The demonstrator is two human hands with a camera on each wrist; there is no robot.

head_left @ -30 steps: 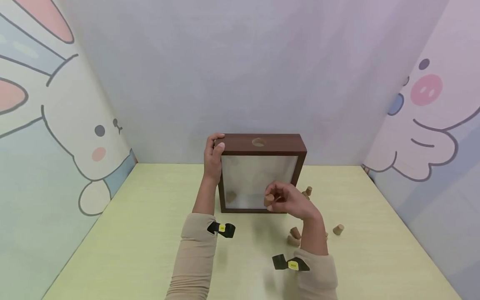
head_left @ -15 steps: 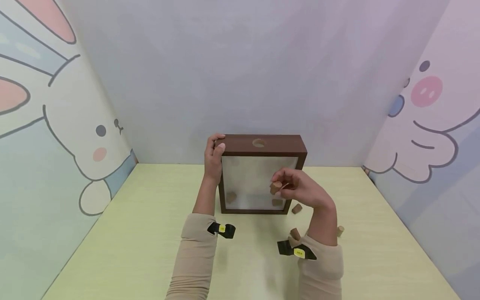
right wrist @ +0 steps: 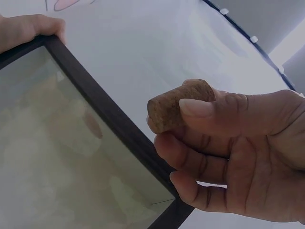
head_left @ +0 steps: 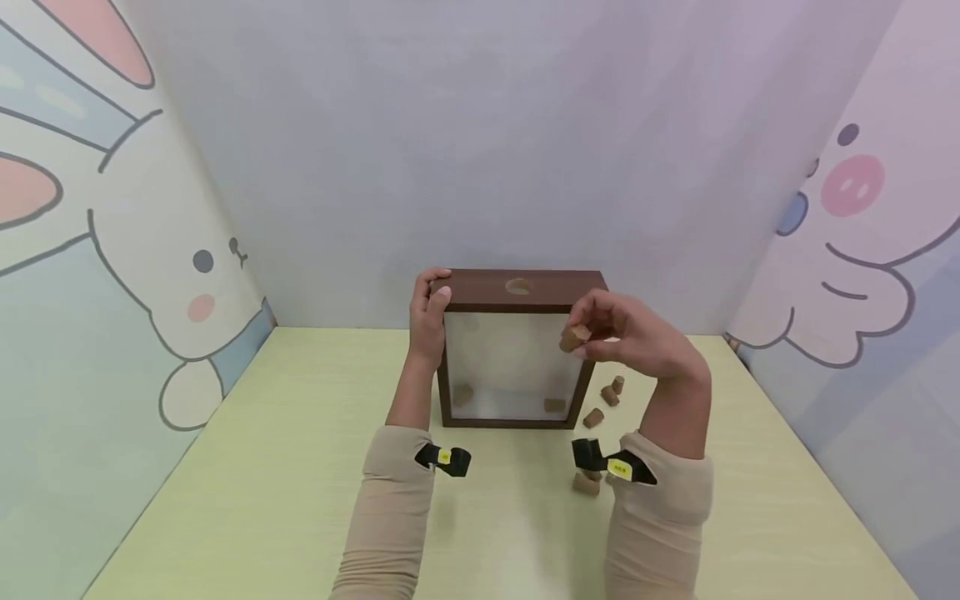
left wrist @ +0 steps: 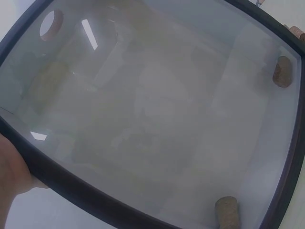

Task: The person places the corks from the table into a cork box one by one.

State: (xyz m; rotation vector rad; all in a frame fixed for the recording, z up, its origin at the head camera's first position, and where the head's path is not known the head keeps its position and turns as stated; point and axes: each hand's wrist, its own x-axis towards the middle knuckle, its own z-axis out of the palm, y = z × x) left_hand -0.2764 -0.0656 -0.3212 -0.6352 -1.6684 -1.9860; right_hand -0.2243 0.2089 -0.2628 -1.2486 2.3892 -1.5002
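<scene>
My right fingers (right wrist: 188, 155): pinching a cork (head_left: 573, 338), long axis tilted | cork: near the box's (head_left: 480, 292) upper right front corner | top hole (head_left: 518, 287): leftward and beyond my cork | my left hand (head_left: 427, 321): gripping box's upper left corner

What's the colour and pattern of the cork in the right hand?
The cork is brown with darker mottling, clearest in the right wrist view.
</scene>
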